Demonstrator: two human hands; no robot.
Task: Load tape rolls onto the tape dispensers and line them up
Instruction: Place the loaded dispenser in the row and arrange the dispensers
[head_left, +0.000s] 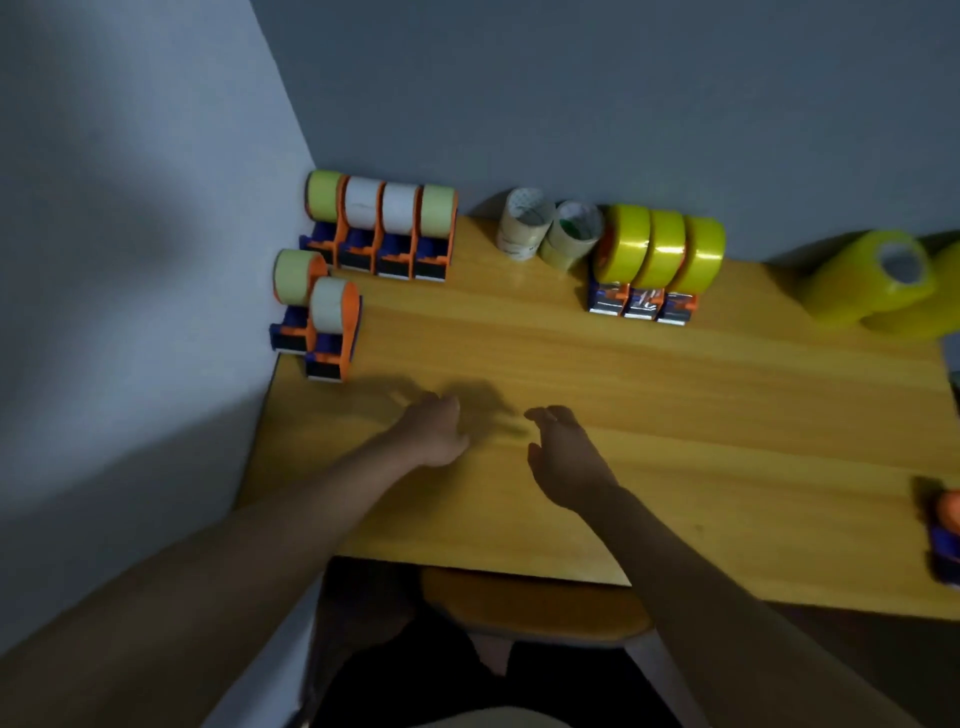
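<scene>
Both hands hover empty over the bare middle of the table (675, 395), the left hand (434, 431) and right hand (563, 457) each with a loose, slack grip, fingers apart and holding nothing. 6 loaded dispensers (382, 231) stand in the far left corner and 3 yellow-roll dispensers (657, 260) by the wall, with 2 loose rolls (550, 234) between; these look light, stiff and slick, best taken around the outer rim. Another dispenser (948, 535) is cut off at the right edge, so I cannot tell if it is loaded, and the big yellow rolls (872, 280) are blurred.
</scene>
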